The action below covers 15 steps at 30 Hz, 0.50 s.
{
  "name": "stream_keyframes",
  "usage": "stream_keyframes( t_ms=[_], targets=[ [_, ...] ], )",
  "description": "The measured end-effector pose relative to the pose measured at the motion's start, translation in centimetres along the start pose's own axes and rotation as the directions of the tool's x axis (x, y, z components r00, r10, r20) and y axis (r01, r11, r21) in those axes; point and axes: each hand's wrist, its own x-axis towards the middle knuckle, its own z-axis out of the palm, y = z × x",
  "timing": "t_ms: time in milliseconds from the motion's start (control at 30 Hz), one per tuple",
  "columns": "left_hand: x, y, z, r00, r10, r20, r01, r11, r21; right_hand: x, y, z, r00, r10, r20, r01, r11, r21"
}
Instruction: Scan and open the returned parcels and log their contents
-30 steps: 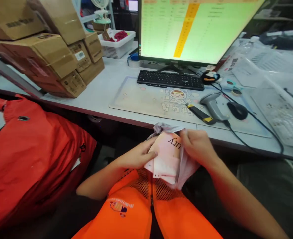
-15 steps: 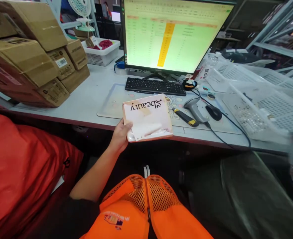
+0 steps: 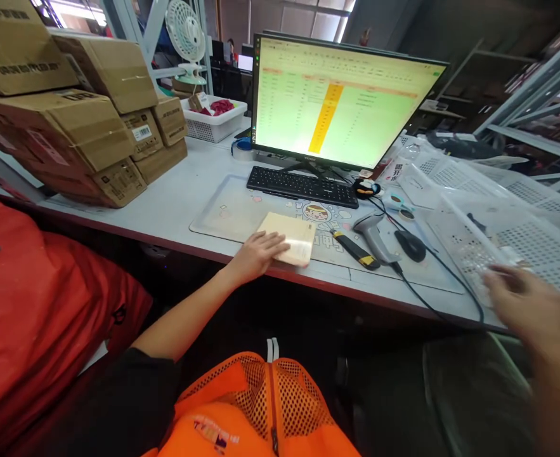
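My left hand is on a flat cream-coloured box at the front edge of the desk. Its fingers lie across the top face, and the thumb is hidden, perhaps beneath. The box's plain side with small print faces up. Far to the right, my right hand is smeared by motion beside a white perforated basket. Its fingers look curled, but I cannot make out whether anything is in them. Right of the box lie a black and yellow utility knife and a grey barcode scanner.
A monitor and black keyboard stand behind the desk mat. Stacked cardboard boxes fill the left. A mouse and cables lie at right. A red bag is at lower left.
My left hand has turned the box over and lowered it to the desk edge, so the "Sbeauty" lettering no longer shows. My right hand has come into view at right. The view has tilted up.
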Motion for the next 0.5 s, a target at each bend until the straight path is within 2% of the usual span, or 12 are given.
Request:
stream_keyframes(
  t_ms=[33, 67, 133, 233, 300, 400, 500],
  targets=[
    [0.0, 0.0, 0.1, 0.997, 0.018, 0.081, -0.021, 0.999, 0.03, 0.7, -1.9, 1.3, 0.994, 0.028, 0.109, -0.027, 0.999, -0.018],
    [-0.1, 0.0, 0.2, 0.991, 0.012, 0.13, -0.019, 0.998, 0.054, 1.3, -4.0, 2.7, 0.975, -0.001, 0.221, 0.008, 0.999, -0.033],
    [-0.5, -0.1, 0.3, 0.989, -0.063, 0.137, 0.05, 0.994, 0.092, 2.6, -8.3, 5.8, 0.948, -0.049, 0.315, 0.064, 0.997, -0.04],
    [-0.9, -0.5, 0.2, 0.977, -0.191, 0.095, 0.182, 0.979, 0.092, 3.6, -13.1, 9.5, 0.935, -0.046, 0.353, 0.08, 0.993, -0.082],
    [-1.0, -0.7, 0.2, 0.969, -0.227, 0.097, 0.222, 0.973, 0.059, 4.1, -15.0, 10.7, 0.934, -0.019, 0.356, 0.062, 0.992, -0.108],
    [-0.9, -0.7, 0.2, 0.961, -0.257, 0.107, 0.256, 0.966, 0.019, 5.1, -16.2, 10.0, 0.925, -0.012, 0.381, 0.046, 0.996, -0.08],
    [-0.8, -0.6, 0.2, 0.956, -0.274, 0.103, 0.275, 0.961, -0.003, 6.1, -16.4, 6.6, 0.876, -0.064, 0.479, 0.067, 0.998, 0.01]
  ],
)
